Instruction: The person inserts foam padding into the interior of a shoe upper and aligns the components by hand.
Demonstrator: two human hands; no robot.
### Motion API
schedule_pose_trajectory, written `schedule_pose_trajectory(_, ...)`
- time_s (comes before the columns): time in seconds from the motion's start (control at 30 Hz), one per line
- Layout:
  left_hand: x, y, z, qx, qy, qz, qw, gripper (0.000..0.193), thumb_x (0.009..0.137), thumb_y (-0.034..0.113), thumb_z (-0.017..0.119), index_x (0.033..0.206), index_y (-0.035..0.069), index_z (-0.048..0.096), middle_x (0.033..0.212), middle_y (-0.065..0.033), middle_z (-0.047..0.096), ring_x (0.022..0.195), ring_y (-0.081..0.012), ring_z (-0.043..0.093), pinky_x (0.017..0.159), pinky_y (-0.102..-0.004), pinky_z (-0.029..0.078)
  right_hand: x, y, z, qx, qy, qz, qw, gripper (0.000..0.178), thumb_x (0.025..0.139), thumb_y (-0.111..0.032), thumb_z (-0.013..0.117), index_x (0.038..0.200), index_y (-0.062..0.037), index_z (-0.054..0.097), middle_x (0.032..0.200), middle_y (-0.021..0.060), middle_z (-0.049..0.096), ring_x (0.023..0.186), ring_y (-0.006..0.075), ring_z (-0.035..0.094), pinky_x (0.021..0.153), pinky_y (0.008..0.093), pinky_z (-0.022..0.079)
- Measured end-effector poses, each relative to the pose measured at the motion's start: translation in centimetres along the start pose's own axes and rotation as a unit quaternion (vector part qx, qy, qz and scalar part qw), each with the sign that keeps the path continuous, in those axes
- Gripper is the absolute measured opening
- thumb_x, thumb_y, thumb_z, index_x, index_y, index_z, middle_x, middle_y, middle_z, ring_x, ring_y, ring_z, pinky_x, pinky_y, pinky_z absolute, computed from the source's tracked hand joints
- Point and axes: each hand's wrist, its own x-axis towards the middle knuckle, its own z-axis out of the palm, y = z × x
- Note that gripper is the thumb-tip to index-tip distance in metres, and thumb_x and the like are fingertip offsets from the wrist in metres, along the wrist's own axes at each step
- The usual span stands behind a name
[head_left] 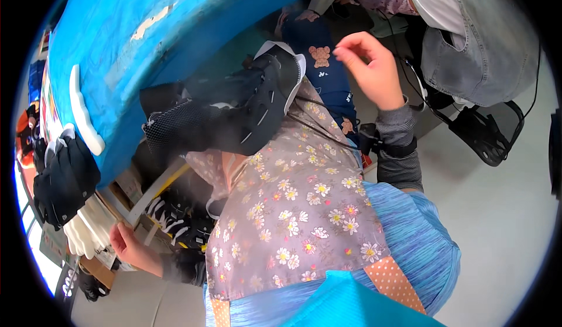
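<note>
A black shoe upper (pixel 219 113) with mesh, reflective dashes and a white-edged opening lies across my lap beside the blue table edge. Dark laces trail from it over my flowered apron (pixel 293 210). My right hand (pixel 374 69) is raised to the right of the upper, apart from it, thumb and forefinger pinched together; anything between them is too small to make out. Low on the left, my left hand (pixel 134 250) is beside hanging white strips (pixel 88 227), its fingers closed. I cannot tell whether it grips one.
The blue table (pixel 117 64) curves across the upper left, with a wavy white piece (pixel 85 110) on it. More black uppers (pixel 67 178) hang at its left edge. Below are black-and-white shoe parts (pixel 175 216). At upper right sits another person in a grey denim garment (pixel 480 46).
</note>
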Motion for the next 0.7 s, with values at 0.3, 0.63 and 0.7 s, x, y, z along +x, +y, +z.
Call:
schedule_pose_trajectory(0.3,-8.4,19.5,19.9,-0.054,-0.567,0.130,0.811,0.018,0.081,0.001,0.073,0.097,-0.005,0.068,0.093,-0.0078,0.070,0.082,-0.0108,0.066,0.074,-0.0226,0.052,-2.2,-4.2,6.3,0.016,-0.084,-0.371,0.925,0.041,0.074,-0.010,0.081,0.108,-0.0045,0.060,0.107,0.0119,0.064,0.086,0.0277,0.065,0.071,0.0337,0.053)
schedule_pose_trajectory(0.63,-10.4,19.2,30.9,0.000,-0.662,0.247,0.708,0.027,0.087,0.018,0.070,0.100,-0.005,0.067,0.082,-0.0109,0.070,0.074,-0.0162,0.066,0.068,-0.0268,0.051,-2.4,-0.4,3.6,-0.032,0.070,-0.200,0.977,0.022,0.076,0.003,0.075,0.095,-0.0021,0.065,0.094,0.0106,0.066,0.084,0.0227,0.066,0.076,0.0291,0.054)
schedule_pose_trajectory(0.7,-9.7,19.3,32.1,0.109,-0.581,0.414,0.692,0.032,0.089,0.021,0.066,0.110,-0.003,0.065,0.091,-0.0169,0.070,0.084,-0.0305,0.068,0.075,-0.0351,0.053,-2.0,1.9,3.7,0.066,0.105,-0.060,0.990,0.018,0.080,0.001,0.073,0.095,-0.0018,0.065,0.092,0.0070,0.067,0.082,0.0156,0.065,0.076,0.0257,0.053)
